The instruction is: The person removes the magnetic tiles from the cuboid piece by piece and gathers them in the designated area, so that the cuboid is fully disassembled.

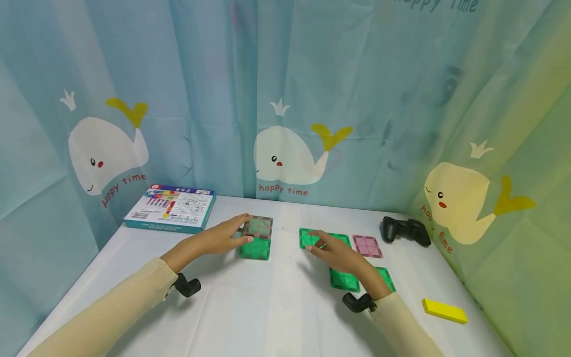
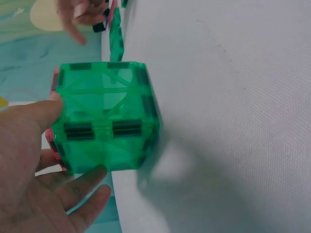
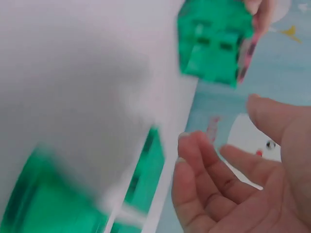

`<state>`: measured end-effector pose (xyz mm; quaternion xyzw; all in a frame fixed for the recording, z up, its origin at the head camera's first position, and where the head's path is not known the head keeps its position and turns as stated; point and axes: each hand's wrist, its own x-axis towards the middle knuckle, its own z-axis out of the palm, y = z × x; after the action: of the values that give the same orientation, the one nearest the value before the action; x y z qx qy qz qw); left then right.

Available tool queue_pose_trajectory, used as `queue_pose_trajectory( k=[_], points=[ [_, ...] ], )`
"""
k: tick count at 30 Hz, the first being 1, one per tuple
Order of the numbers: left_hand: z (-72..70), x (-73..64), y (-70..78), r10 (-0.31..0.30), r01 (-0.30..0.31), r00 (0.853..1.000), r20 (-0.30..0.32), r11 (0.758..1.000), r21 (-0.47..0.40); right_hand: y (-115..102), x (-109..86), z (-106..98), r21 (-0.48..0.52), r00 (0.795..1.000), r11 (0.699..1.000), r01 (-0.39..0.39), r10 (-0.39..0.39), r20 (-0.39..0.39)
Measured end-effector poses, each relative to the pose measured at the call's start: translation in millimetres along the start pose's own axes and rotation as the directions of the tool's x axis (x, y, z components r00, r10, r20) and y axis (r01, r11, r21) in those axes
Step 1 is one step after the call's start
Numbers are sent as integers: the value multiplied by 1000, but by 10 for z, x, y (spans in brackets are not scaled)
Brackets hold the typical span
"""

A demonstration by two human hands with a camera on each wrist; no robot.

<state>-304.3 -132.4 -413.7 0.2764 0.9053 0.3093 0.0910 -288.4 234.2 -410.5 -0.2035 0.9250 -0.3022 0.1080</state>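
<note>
My left hand holds a box built of translucent magnetic tiles, its thumb on one side and fingertips on the other. Green tiles make up its front and sides, and a pink tile lies on its top. Over to the right, my right hand hovers above loose tiles, fingers loosely bent, with nothing in its grasp. Beneath and around it lie a green tile, another green tile and a pink tile, all flat on the table. The hand partly covers the green ones.
At the back left lies a flat cardboard box with printed sides. A black game controller sits at the back right, and a yellow block nearer the front. A whale-print curtain encloses the white table.
</note>
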Motion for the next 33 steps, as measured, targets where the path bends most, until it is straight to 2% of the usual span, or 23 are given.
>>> queue_pose_trajectory(
  k=[3,7,10,13,18,23,27,33],
  points=[
    [-6,10,-5,6,-6,1000,2,1000,-2,-155,183,80,103,1000,995,-8,9,-10],
    [-16,23,-5,1,-1,1000,6,1000,-3,-338,429,187,215,1000,976,24,-22,-12],
    [-20,34,-9,-10,10,1000,4,1000,-3,-437,605,265,308,999,951,34,-37,3],
    [-20,47,-23,-18,18,1000,2,1000,-4,-511,747,339,389,1000,921,13,-20,14],
    [-10,66,-38,-17,17,1000,15,1000,-6,-592,864,404,473,999,881,6,-23,30],
    [-23,57,-40,-8,8,999,36,1000,4,-641,888,397,496,996,867,50,-82,44],
    [-42,33,-38,4,-3,999,46,1000,-20,-676,881,377,448,993,889,99,-115,9],
    [-44,24,-22,-10,12,999,33,998,-58,-729,837,325,422,988,894,154,-149,-45]
  ],
)
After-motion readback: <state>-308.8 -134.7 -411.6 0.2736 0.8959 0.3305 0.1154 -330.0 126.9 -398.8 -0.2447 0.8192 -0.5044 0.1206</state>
